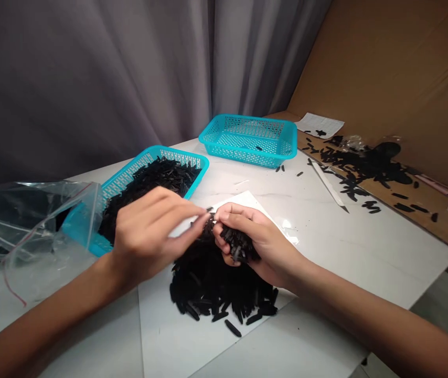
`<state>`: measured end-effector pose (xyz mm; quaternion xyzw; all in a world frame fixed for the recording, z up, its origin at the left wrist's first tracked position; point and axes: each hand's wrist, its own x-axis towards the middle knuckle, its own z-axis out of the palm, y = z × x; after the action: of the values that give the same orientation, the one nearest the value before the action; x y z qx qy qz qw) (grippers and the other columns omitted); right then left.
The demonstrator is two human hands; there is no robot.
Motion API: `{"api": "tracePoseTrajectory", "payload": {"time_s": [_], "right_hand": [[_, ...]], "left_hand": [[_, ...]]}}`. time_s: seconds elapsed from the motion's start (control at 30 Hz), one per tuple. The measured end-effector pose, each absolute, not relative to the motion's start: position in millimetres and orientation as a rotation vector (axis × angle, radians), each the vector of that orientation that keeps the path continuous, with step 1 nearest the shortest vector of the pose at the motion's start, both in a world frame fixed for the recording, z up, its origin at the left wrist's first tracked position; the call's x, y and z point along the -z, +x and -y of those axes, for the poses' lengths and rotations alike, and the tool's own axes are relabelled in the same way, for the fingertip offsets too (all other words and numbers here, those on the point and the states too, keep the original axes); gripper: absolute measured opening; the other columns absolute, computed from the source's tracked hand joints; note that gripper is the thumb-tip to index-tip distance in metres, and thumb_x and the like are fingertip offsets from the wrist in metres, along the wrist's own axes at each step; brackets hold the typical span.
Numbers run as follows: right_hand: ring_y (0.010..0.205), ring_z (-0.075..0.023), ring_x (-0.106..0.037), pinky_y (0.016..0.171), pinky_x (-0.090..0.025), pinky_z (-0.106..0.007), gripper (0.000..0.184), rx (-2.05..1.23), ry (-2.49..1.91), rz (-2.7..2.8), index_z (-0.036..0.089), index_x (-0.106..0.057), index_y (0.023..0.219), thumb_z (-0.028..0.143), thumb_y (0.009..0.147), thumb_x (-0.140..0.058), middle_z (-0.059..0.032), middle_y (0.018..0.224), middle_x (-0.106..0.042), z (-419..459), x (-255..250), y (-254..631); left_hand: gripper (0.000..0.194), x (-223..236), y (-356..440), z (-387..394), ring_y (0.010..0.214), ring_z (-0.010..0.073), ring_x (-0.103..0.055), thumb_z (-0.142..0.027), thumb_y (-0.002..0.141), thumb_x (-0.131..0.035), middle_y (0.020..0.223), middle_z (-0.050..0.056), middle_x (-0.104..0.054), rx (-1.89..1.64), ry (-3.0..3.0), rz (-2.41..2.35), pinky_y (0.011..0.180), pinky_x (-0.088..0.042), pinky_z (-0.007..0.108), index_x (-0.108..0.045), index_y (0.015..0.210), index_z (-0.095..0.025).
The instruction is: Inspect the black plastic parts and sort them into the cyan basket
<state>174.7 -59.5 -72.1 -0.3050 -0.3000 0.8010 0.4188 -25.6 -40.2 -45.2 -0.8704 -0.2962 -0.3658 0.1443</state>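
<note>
L hand [153,236] is pinched narrow, fingertips [204,211] nipping at a bunch of black stick-like pieces [237,244] held in the R hand [247,236]. That one's curled round the bunch, prob so nothing spills while the other picks at it. Big loose pile of black pieces [220,289] sits right under the hands on the white worktop [365,252], w/ a white sheet [240,205] poking out behind, handy for catching drops. Teal perforated basket [179,154] just past the L hand is heaped w/ the same stuff; 2nd teal basket [247,128] further back holds only a piece or so. Clear plastic bag [31,226] lies open at left, more pieces strewn on cardboard [424,194] to the right.
</note>
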Motion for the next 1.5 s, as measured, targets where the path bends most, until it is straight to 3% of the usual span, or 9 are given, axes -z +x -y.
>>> {"api": "tracePoseTrajectory", "payload": {"time_s": [0.17,0.33,0.43,0.57,0.87,1.03,1.13,1.23,1.5], "right_hand": [[0.054,-0.0104,-0.051,0.041,-0.039,-0.017,0.012,-1.986,-0.908,0.653,0.016,-0.060,0.076,0.020,0.083,-0.068,-0.0009,0.064,-0.061,47,79,173],[0.054,-0.0115,-0.052,0.041,-0.037,-0.018,0.005,-1.947,-0.947,0.622,0.015,-0.060,0.078,0.017,0.080,-0.065,-0.0015,0.062,-0.059,34,90,174],[0.053,-0.0113,-0.050,0.041,-0.035,-0.019,0.009,-1.906,-0.939,0.613,0.017,-0.060,0.076,0.022,0.083,-0.062,-0.0008,0.064,-0.058,32,94,173],[0.053,-0.0138,-0.051,0.047,-0.040,-0.025,0.022,-1.903,-0.931,0.616,0.019,-0.060,0.073,0.032,0.091,-0.058,-0.0011,0.059,-0.056,33,95,173],[0.051,-0.0140,-0.050,0.043,-0.037,-0.021,0.011,-1.867,-0.905,0.499,0.020,-0.055,0.079,0.020,0.076,-0.066,0.0008,0.056,-0.056,16,100,176],[0.054,-0.0124,-0.049,0.047,-0.037,-0.022,0.008,-1.743,-0.814,0.465,0.020,-0.057,0.074,0.025,0.075,-0.063,0.0029,0.059,-0.055,14,99,179],[0.058,-0.0117,-0.050,0.051,-0.039,-0.022,0.006,-1.728,-0.753,0.504,0.018,-0.058,0.070,0.021,0.069,-0.064,0.0029,0.060,-0.056,18,95,179],[0.061,-0.0137,-0.053,0.049,-0.038,-0.023,0.010,-1.783,-0.740,0.582,0.017,-0.065,0.075,0.023,0.068,-0.067,0.0015,0.064,-0.059,26,90,177],[0.058,-0.0115,-0.051,0.049,-0.037,-0.022,0.017,-1.759,-0.833,0.697,0.017,-0.067,0.080,0.027,0.067,-0.069,0.0023,0.064,-0.060,43,83,171]], "left_hand": [[0.007,12,33,-31,0.065,0.0187,-0.068,-0.024,0.078,-0.074,0.071,0.001,-0.077,0.852,-2.783,1.351,0.066,-0.050,0.031,-0.080,0.075,-0.020],[0.020,-17,186,-101,0.104,0.0273,-0.068,-0.019,0.093,-0.062,0.108,0.013,-0.073,0.498,-2.868,1.044,0.088,-0.054,0.041,-0.075,0.105,-0.013],[0.037,-1,248,-108,0.109,0.0251,-0.065,-0.035,0.097,-0.063,0.128,0.012,-0.063,0.381,-2.884,0.963,0.091,-0.057,0.046,-0.060,0.128,-0.015],[0.039,33,269,-109,0.109,0.0255,-0.065,-0.035,0.096,-0.065,0.128,0.014,-0.062,0.146,-2.924,0.848,0.092,-0.057,0.045,-0.060,0.128,-0.013],[0.037,15,221,-99,0.109,0.0250,-0.065,-0.035,0.097,-0.064,0.128,0.012,-0.062,-0.040,-2.886,0.442,0.092,-0.057,0.046,-0.060,0.128,-0.015],[0.028,-5,115,-22,0.096,0.0259,-0.063,-0.037,0.102,-0.050,0.098,0.010,-0.069,0.072,-2.855,0.464,0.084,-0.050,0.044,-0.068,0.105,-0.016],[0.028,0,58,20,0.081,0.0250,-0.060,-0.043,0.095,-0.062,0.092,0.008,-0.068,0.282,-2.831,0.660,0.072,-0.048,0.041,-0.066,0.102,-0.017],[0.040,21,23,39,0.092,0.0263,-0.065,-0.033,0.087,-0.075,0.110,0.010,-0.069,0.445,-2.837,0.768,0.078,-0.051,0.041,-0.061,0.120,-0.016],[0.007,51,11,50,0.083,0.0163,-0.070,-0.017,0.091,-0.070,0.089,0.001,-0.076,1.132,-2.954,1.060,0.078,-0.056,0.029,-0.073,0.096,-0.022]]}}
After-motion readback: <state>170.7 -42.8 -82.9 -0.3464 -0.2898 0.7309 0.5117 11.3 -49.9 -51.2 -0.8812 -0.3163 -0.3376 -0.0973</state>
